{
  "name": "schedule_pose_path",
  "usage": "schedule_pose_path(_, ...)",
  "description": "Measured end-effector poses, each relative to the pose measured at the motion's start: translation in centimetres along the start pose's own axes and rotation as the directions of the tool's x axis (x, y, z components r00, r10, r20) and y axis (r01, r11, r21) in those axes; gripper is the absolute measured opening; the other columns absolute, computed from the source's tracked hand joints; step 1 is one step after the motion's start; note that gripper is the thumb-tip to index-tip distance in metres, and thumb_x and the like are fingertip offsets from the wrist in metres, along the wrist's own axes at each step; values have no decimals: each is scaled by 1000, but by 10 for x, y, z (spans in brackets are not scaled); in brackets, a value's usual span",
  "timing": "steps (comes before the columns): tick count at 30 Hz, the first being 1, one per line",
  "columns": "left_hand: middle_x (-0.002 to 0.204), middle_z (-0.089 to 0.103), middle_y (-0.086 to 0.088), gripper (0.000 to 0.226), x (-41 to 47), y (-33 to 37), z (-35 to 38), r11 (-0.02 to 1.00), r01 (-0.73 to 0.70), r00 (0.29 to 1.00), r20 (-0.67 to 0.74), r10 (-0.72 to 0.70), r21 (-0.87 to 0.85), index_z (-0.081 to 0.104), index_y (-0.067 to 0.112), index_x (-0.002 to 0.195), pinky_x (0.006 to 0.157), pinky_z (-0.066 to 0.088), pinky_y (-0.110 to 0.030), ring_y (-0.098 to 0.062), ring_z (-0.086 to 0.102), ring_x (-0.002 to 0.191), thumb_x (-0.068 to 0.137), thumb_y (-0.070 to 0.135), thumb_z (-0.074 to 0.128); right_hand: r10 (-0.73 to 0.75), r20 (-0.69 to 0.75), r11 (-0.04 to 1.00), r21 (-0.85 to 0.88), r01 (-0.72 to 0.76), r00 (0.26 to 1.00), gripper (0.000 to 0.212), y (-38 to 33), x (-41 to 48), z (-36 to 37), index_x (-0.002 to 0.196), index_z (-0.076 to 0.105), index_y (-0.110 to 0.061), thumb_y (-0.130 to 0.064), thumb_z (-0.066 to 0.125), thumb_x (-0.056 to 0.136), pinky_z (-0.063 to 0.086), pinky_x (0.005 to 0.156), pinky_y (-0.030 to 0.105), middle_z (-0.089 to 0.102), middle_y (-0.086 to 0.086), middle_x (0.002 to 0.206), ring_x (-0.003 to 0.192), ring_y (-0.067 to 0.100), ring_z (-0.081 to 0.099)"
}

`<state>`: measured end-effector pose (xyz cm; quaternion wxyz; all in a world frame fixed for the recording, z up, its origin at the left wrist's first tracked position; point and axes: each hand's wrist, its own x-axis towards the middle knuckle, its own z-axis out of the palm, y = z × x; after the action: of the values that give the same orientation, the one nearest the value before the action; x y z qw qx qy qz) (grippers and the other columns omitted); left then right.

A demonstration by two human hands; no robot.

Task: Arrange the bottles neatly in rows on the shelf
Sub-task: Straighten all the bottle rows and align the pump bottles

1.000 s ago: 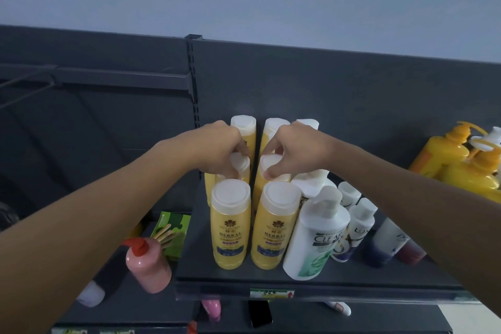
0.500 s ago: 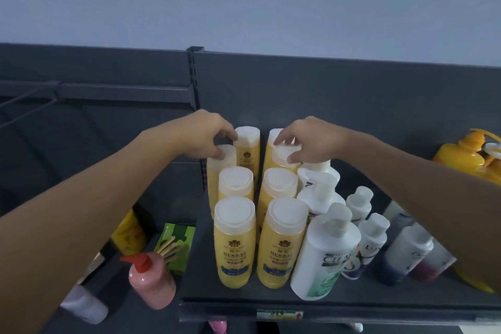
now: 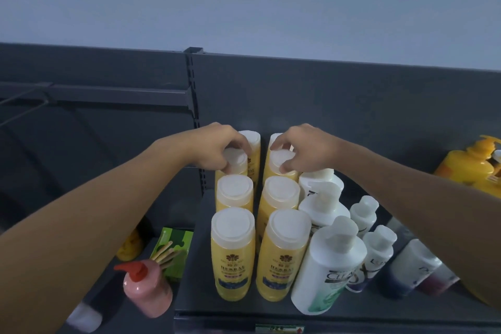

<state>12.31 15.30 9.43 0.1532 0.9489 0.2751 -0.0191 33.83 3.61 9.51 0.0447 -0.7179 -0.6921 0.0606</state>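
Yellow plastic herbal bottles with white caps [image 3: 233, 252] stand in two rows on dark grey metal shelf [image 3: 189, 293], head view. Our left hand [image 3: 217, 146] pinches cap of third bottle in left row [image 3: 235, 164]; our right hand [image 3: 303, 149] pinches cap of third bottle in right row [image 3: 280, 164]. Risk, we judge: tall bottles packed close; uneven push topples neighbours, or knocks white pump bottles [image 3: 322, 266] just beside.
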Motion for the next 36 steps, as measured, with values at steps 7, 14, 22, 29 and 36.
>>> schedule_pose_path(7,125,61,10,64,7,10,2,998,-60,998,15,60,-4,63,41,129,88,60,-39,-18,60,112,80,-1,69,-66,-9,997,34,66,998,50,-9,3,3,131,66,-26,-29,79,83,42,67,20,67,-6,120,96,10,57)
schedule_pose_path(14,133,61,8,65,7,11,0,997,-64,998,-3,64,36,63,40,134,95,57,-38,-18,58,119,84,0,73,-93,-1,995,-18,93,996,51,-9,4,0,132,65,-24,-29,79,83,41,68,20,67,-5,120,91,8,54)
schedule_pose_path(22,127,66,12,54,8,12,-10,996,-84,996,-13,84,12,63,35,135,94,55,-30,-9,62,111,86,19,79,-101,50,993,-53,104,994,54,-10,7,-4,134,65,-25,-31,80,82,49,78,27,68,-5,121,94,10,57)
schedule_pose_path(29,122,70,6,31,42,0,-18,996,5,966,-258,-27,-86,70,28,126,97,56,-36,-12,66,109,96,32,69,-62,-101,995,-88,54,993,45,14,30,-30,137,61,-30,-19,65,94,42,85,24,62,-8,130,109,11,58)
schedule_pose_path(36,123,64,0,46,71,15,-3,983,96,978,-198,-63,158,68,32,129,74,50,-33,-26,63,106,84,37,78,-106,60,972,-202,116,993,62,20,42,-4,146,51,-29,-5,63,91,42,92,29,54,1,130,125,22,50)
